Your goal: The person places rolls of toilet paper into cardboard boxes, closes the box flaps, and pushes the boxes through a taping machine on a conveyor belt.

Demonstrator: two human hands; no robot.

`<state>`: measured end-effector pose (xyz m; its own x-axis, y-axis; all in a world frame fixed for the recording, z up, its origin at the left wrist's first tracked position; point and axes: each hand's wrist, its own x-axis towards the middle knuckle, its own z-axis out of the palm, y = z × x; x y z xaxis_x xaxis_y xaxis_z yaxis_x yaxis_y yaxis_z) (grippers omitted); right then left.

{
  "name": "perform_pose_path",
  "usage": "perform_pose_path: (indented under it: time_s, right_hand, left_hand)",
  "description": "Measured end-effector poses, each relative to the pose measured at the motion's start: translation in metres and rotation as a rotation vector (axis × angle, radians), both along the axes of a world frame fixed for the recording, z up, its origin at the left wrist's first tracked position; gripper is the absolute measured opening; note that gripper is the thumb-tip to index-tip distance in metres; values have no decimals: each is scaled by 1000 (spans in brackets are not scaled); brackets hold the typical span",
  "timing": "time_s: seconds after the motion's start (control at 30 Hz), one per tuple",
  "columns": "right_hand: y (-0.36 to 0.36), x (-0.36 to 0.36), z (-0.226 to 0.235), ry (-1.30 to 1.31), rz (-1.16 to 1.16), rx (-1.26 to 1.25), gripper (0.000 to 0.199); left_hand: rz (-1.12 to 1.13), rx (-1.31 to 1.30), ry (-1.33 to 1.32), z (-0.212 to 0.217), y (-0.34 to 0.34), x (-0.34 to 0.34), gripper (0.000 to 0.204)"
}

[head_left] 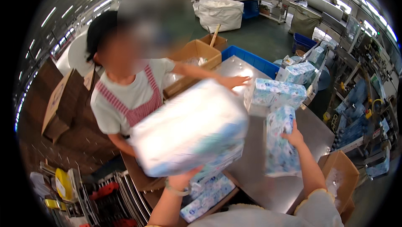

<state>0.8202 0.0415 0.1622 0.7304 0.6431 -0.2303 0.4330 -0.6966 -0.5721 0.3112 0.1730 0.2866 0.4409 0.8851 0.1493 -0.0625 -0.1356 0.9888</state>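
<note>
My left hand (183,179) is closed on the lower edge of a large tissue pack (192,126), white and pale blue, lifted and blurred by motion. Some of its fingers are hidden beneath the pack. My right hand (295,135) grips the side of another tissue pack (281,143), blue-patterned, on the metal table (251,172). Just beyond it, a further tissue pack (279,93) lies on the same table. Under the lifted pack, several packs lie in an open cardboard box (233,197) close to my body.
Across from me, a person in a striped apron (146,97) stretches a hand (235,83) over the table. A blue bin (253,63) and a cardboard carton (194,55) stand behind it. At right are a packing machine (372,101) and a cardboard box (341,174); a roller conveyor (125,195) runs at lower left.
</note>
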Motion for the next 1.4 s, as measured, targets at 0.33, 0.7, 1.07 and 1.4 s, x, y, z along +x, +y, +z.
perform_pose_path:
  time_s: [0.33, 0.7, 1.07, 1.4]
  right_hand:
    - [5, -228, 45, 1642, -204, 853, 53]
    - [58, -447, 89, -236, 1646, 732, 93]
    - [92, -439, -47, -397, 1566, 205, 86]
    - [122, -456, -69, -106, 1614, 291, 105]
  left_hand:
    - [314, 365, 797, -82, -89, -133, 80]
    - [-14, -91, 749, -284, -119, -165, 76]
    - [486, 419, 1238, -139, -106, -141, 75]
    - [1194, 171, 896, -134, -110, -141, 80]
